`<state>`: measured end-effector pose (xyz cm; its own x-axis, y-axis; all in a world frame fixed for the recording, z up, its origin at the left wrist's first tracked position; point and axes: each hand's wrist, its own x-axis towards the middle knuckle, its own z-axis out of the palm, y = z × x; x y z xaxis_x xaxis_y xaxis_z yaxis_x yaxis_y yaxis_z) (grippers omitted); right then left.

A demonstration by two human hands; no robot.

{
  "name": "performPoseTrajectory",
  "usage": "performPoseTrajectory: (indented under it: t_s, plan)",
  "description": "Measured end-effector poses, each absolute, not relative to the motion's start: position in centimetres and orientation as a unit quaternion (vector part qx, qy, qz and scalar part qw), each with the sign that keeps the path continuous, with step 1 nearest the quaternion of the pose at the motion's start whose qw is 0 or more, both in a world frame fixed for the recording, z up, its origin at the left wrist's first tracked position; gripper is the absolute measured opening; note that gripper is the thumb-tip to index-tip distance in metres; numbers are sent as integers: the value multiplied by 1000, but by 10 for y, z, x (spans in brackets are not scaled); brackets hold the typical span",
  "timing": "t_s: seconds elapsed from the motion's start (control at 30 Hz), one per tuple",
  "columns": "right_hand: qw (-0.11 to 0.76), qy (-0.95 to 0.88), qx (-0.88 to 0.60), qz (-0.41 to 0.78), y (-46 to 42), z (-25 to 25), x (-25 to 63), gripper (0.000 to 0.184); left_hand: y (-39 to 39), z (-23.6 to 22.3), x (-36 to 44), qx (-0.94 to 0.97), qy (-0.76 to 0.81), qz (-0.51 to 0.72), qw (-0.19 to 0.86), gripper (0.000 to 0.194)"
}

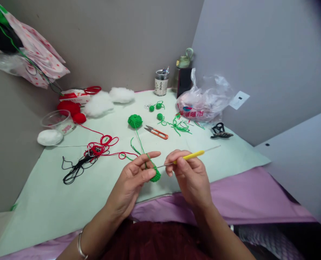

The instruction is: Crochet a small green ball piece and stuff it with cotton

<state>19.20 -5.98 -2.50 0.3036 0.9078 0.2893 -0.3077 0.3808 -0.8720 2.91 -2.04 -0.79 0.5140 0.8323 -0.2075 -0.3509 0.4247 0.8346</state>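
Note:
Between the thumb and fingers of my left hand [134,175] is a small green crochet piece [155,176], with its index finger stretched out along the yarn. My right hand [191,177] is closed around the yellow handle of a crochet hook [194,155]. The hook's metal tip reaches left to the top edge of the green piece; whether it is inside a stitch I cannot tell. A strand runs from my left fingers up to a green yarn ball [135,121]. Beside that ball lie orange-handled thread snips [156,132], blades apart.
Tangled red yarn [106,142] and a black cord bundle [76,169] lie left. White stuffing [99,104] and a clear tub [59,121] sit behind. Green scraps [180,124], a plastic bag [200,101], a pen jar [161,83], a phone [184,82] and a hair claw [221,131] stand or lie right.

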Motion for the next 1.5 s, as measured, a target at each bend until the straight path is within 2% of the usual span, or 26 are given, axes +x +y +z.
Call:
performPoseTrajectory:
  t_s: [0.17, 0.37, 0.63, 0.73, 0.9, 1.0, 1.23, 1.5]
  plan:
    - [689, -490, -405, 349, -64, -29, 188, 15, -23, -11, 28, 487, 314, 375, 723, 43]
    - [701, -450, -380, 402, -62, -32, 192, 16, -21, -13, 21, 498, 279, 358, 739, 52]
    - [699, -472, -357, 401, -62, -34, 193, 14, -20, -13, 24, 472, 274, 379, 747, 59]
    - [705, -473, -372, 375, -63, -34, 192, 15, -20, -11, 25, 466, 282, 370, 753, 53]
    - [722, -466, -433, 273, -65, -28, 189, 15, -22, -7, 30, 417, 278, 352, 790, 28]
    - [715, -467, -442, 275, -67, -27, 189, 16, -23, -8, 32, 367, 268, 339, 824, 19]
    - [744, -432, -405, 310, -71, -28, 194, 17, -21, -11, 30, 315, 284, 344, 838, 18]
    - [724, -467, -396, 319, -72, -29, 194, 18, -21, -8, 32, 316, 275, 344, 840, 17]
